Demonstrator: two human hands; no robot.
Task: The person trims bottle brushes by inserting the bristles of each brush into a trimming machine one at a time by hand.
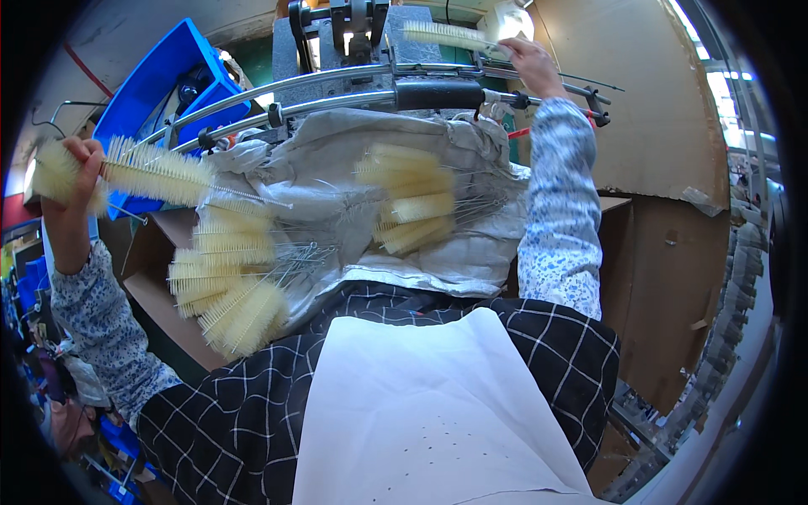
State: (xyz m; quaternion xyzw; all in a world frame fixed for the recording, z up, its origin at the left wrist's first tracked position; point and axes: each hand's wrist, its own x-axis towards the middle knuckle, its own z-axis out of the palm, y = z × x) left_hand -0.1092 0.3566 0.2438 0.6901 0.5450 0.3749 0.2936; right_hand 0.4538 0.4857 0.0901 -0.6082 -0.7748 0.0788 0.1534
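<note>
At the far left, my left hand [82,174] is closed around bottle brushes with cream bristles and thin wire stems. One bottle brush [160,171] points right from the fist, and bristles also show on the fist's other side. My right hand [532,66], raised at the far right, pinches the end of another bottle brush [446,34] that lies level above the metal rails [337,100]. Between my arms, a grey cloth [328,147] covers my lap area. A left pile of brushes [223,282] and a slightly blurred middle pile of brushes [417,202] rest there.
A machine with dark metal jaws [341,25] stands at the far side, behind the rails and a black roller [438,94]. A blue bin [156,80] sits at the far left. Cardboard [665,286] flanks the right, with a lit lamp [511,21] near the machine.
</note>
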